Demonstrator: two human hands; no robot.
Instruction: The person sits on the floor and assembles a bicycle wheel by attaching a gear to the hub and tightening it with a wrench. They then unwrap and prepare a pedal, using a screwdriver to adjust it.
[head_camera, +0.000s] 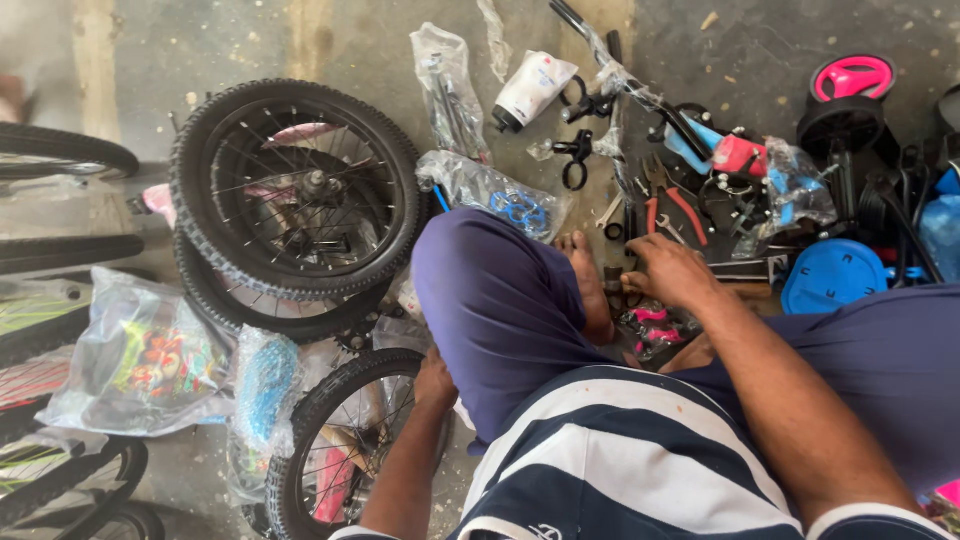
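Lower centre of frame: my left hand (435, 380) resting on small bike wheel (335, 445), fingers curling over tyre, gripping it. Centre right: my right hand (668, 272) reaching down among bagged pink parts (655, 325) beside my foot (590, 285); fingers bent, grip hidden, cannot tell. Pliers (670, 205) lying just above.

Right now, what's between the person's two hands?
In the head view, their bent knee in purple shorts lies between the left hand on the small wheel and the right hand by the tools.
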